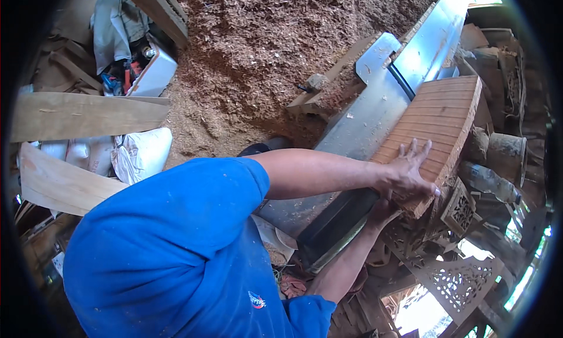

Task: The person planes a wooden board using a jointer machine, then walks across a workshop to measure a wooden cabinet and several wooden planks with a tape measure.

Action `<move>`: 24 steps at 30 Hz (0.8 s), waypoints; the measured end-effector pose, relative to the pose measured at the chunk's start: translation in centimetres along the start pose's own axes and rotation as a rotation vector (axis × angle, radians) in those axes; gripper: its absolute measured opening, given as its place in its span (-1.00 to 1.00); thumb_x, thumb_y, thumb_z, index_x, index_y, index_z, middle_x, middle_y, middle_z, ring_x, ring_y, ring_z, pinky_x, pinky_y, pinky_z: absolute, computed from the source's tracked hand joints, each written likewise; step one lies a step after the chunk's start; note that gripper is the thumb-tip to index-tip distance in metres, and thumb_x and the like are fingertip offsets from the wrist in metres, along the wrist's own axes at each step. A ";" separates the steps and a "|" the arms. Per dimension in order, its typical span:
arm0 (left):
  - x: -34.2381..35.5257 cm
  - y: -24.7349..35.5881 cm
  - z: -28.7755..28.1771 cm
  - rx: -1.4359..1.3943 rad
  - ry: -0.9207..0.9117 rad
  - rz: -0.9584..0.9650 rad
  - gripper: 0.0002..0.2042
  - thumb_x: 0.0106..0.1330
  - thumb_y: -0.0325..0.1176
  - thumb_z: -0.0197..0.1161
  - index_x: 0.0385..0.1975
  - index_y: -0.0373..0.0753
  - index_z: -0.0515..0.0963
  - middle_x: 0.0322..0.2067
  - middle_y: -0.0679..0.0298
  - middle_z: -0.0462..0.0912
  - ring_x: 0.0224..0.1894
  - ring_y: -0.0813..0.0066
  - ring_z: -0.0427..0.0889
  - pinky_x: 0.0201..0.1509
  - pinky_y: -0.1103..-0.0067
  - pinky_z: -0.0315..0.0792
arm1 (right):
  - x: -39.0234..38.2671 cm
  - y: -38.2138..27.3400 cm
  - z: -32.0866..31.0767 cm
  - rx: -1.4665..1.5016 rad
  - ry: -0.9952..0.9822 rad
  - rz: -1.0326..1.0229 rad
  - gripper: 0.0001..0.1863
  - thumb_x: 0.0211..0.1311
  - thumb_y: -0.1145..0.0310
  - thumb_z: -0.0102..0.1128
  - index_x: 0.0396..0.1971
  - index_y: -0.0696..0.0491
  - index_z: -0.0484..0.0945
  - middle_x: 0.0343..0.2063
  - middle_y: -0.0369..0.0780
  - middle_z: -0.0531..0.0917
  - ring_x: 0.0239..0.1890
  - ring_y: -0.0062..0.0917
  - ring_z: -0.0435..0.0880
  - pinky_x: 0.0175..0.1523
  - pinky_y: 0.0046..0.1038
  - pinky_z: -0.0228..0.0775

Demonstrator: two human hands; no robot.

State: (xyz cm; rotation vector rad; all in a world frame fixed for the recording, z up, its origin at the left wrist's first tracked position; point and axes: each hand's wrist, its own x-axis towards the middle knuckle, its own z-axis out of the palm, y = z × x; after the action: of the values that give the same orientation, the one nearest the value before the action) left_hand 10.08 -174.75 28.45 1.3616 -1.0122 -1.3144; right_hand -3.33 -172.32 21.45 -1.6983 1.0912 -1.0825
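A thick wooden board with parallel grain lines lies tilted along the grey metal bed of a jointer-like machine. Its far end is beside the dark slot across the bed. My left hand rests palm down on the near part of the board, fingers spread, thumb reaching toward the right edge. Below the left wrist, my right hand is up against the board's near end. Its fingers are hidden behind the left hand and the wood. My blue-sleeved left arm crosses over the bed's near part.
Wood shavings are heaped beyond the machine. At left are pale planks, a white sack and an open white box with tools. Carved panels and log-like pieces crowd the right side.
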 end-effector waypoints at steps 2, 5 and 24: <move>1.1 0.1 -0.4 0.026 0.002 -0.010 0.43 -0.31 0.50 0.34 0.44 -0.17 -0.42 0.39 -0.33 -0.46 0.41 -0.40 -0.48 0.47 0.03 -0.28 | 1.0 -0.5 0.4 0.025 -0.046 -0.040 -0.04 0.23 0.66 0.06 0.46 -0.05 -0.35 0.44 -0.19 -0.14 0.44 -0.42 -0.01 0.45 -0.30 0.05; 2.3 0.5 -0.7 0.011 -0.015 -0.012 0.44 -0.32 0.50 0.35 0.44 -0.18 -0.41 0.39 -0.32 -0.45 0.41 -0.40 -0.47 0.47 0.04 -0.25 | 2.5 -1.3 0.7 0.074 -0.032 0.013 -0.01 0.19 0.70 0.09 0.46 -0.04 -0.34 0.43 -0.17 -0.11 0.43 -0.41 0.01 0.44 -0.31 0.07; 11.1 2.5 -4.1 0.019 0.032 -0.005 0.42 -0.32 0.48 0.32 0.44 -0.26 -0.35 0.40 -0.31 -0.38 0.44 -0.31 -0.38 0.48 0.05 -0.22 | 12.2 0.8 3.1 -0.050 -0.064 -0.103 -0.19 0.17 0.65 0.21 0.39 0.12 0.02 0.23 -0.12 0.31 0.19 -0.43 0.37 0.28 -0.39 0.25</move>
State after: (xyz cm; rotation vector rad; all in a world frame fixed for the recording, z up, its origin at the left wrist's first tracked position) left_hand 15.20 -185.72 28.48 1.3960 -1.0027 -1.2856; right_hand 2.48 -183.43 22.55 -1.8333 1.0074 -1.0651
